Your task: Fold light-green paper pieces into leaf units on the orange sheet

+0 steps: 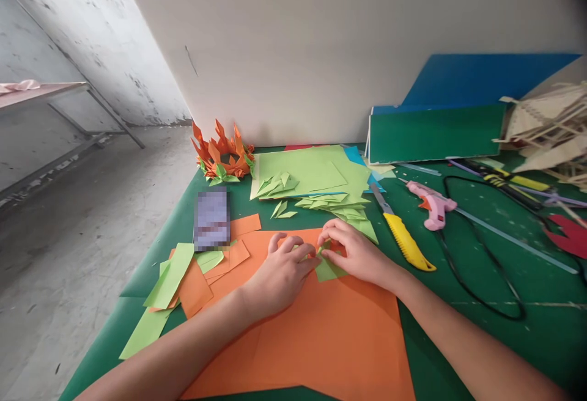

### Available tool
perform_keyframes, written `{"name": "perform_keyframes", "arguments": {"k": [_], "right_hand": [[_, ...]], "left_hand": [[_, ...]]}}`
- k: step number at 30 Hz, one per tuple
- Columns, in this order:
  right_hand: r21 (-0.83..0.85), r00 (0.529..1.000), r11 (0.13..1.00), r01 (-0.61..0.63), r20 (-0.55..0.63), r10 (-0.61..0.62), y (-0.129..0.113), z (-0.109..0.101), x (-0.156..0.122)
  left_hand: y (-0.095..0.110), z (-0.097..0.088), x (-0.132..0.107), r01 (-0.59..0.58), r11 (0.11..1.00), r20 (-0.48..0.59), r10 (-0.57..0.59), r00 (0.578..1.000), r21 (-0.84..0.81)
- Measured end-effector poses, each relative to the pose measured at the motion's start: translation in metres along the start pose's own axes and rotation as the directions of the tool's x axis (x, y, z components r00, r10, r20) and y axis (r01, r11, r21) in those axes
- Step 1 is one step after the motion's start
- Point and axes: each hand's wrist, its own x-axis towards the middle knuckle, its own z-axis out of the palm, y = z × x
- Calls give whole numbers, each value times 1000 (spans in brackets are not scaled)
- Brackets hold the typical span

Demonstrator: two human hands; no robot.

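Observation:
Over a large orange sheet of paper [330,340], both hands meet at a small green piece of paper [328,271]. My right hand [351,248] pinches its upper part between thumb and fingers. My left hand [282,269] has its fingers bent around the paper's left side, the fingertips close to those of the right hand. Part of the green piece is hidden behind the fingers. Just beyond lie a pile of folded green paper pieces [337,204] and another heap of folded green pieces [279,184] on light green sheets [316,165].
An orange and green folded-paper ring [224,153] stands at the back left, near a blurred dark rectangular object [211,219]. Green strips [172,275] and orange strips lie at left. Rightward are a yellow utility knife [406,239], a pink glue gun [431,205] with its cord, and a green board [435,134].

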Motion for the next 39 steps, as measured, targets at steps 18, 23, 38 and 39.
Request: {"name": "perform_keyframes", "arguments": {"k": [18, 23, 38, 39], "right_hand": [[-12, 997, 1000, -27, -70, 27, -1, -3, 1], [338, 986, 930, -147, -23, 164, -15, 0, -1], [649, 956, 726, -227, 6, 293, -21, 13, -1], [665, 957, 717, -210, -11, 291, -19, 14, -1]], "left_hand": [[-4, 4, 9, 144, 862, -163, -252, 954, -486], [-4, -5, 16, 256, 506, -8, -462, 887, -824], [8, 1, 23, 197, 23, 150, -566, 811, -980], [8, 2, 22, 190, 36, 141, -539, 830, -981]]}}
